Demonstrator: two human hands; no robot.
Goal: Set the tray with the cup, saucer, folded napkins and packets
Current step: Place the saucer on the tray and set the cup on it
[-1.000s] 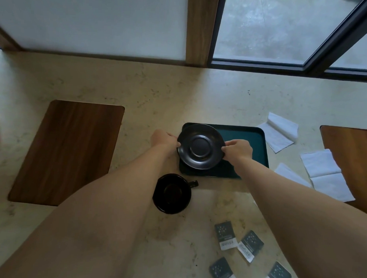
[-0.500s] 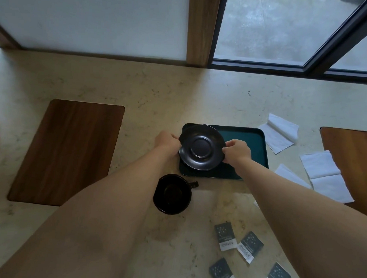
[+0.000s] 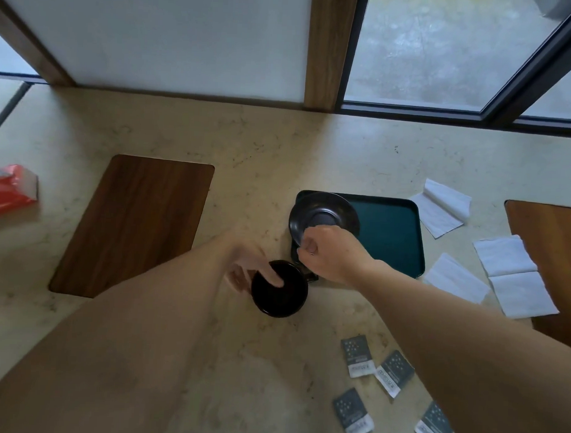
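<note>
Saucer (image 3: 323, 216) set on tray (image 3: 390, 236); cup (image 3: 280, 289) gripped by left hand (image 3: 250, 267), right hand (image 3: 333, 250) curled, contents indeterminate; napkins (image 3: 515, 273) and packets (image 3: 357, 355) left on bench (image 3: 264, 144).

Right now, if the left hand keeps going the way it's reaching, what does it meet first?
The black cup. The left hand reaches forward and right with fingers already at the cup's near-left rim, apparently touching it; motion blur hides the exact contact. Beyond the cup lie the right hand and the tray.
</note>
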